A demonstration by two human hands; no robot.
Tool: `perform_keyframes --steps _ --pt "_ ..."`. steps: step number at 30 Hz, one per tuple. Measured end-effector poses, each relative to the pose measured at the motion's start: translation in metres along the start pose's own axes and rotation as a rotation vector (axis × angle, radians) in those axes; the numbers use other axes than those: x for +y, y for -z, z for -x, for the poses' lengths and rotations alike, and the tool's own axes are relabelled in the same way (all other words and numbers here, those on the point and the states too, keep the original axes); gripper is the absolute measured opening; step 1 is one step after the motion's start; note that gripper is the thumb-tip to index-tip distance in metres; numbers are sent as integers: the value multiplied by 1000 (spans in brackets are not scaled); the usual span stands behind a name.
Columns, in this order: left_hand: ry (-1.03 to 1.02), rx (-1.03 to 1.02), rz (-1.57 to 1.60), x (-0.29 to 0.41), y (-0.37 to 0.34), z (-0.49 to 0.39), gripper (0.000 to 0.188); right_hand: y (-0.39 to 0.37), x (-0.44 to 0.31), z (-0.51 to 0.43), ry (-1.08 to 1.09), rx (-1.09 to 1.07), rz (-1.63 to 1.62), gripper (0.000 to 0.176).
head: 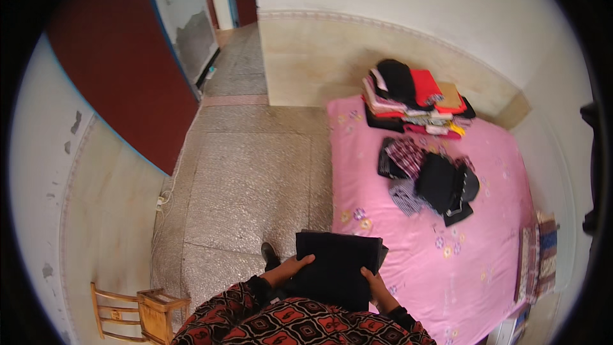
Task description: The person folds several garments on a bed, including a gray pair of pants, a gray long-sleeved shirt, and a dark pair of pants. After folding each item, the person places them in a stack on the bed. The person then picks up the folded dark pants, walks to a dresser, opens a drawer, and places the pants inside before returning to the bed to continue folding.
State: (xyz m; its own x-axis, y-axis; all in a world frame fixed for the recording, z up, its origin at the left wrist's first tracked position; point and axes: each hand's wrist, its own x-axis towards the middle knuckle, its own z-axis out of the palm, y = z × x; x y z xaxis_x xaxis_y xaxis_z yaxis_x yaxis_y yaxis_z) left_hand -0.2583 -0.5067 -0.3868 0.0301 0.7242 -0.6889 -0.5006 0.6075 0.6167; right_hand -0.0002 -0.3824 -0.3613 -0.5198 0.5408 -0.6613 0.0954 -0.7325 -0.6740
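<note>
A folded black garment [337, 263] is held flat in front of my body, near the edge of the bed. My left hand [291, 268] grips its left side with the thumb on top. On its right side my right hand [378, 287] holds it the same way, fingers mostly hidden beneath. To the right lies a pink flowered bedspread [412, 258], bearing a loose heap of black, checked and striped clothes [438, 177]. Farther back on the bed, against the wall, stands a tall stack of folded clothes [402, 86] in black, red, pink and tan.
A wooden chair [155, 314] stands at the lower left. White cables [165, 199] run along the floor by the left wall, near a dark red door [129, 57]. Folded patterned textiles [539, 258] lie at the bed's right edge.
</note>
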Motion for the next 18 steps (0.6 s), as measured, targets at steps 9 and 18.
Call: perform_keyframes --steps 9,18 --pt "-176 185 281 46 188 51 85 -208 -40 -134 -120 -250 244 58" --pt "-231 257 495 95 305 87 78 -358 -57 -235 -288 -209 570 77"
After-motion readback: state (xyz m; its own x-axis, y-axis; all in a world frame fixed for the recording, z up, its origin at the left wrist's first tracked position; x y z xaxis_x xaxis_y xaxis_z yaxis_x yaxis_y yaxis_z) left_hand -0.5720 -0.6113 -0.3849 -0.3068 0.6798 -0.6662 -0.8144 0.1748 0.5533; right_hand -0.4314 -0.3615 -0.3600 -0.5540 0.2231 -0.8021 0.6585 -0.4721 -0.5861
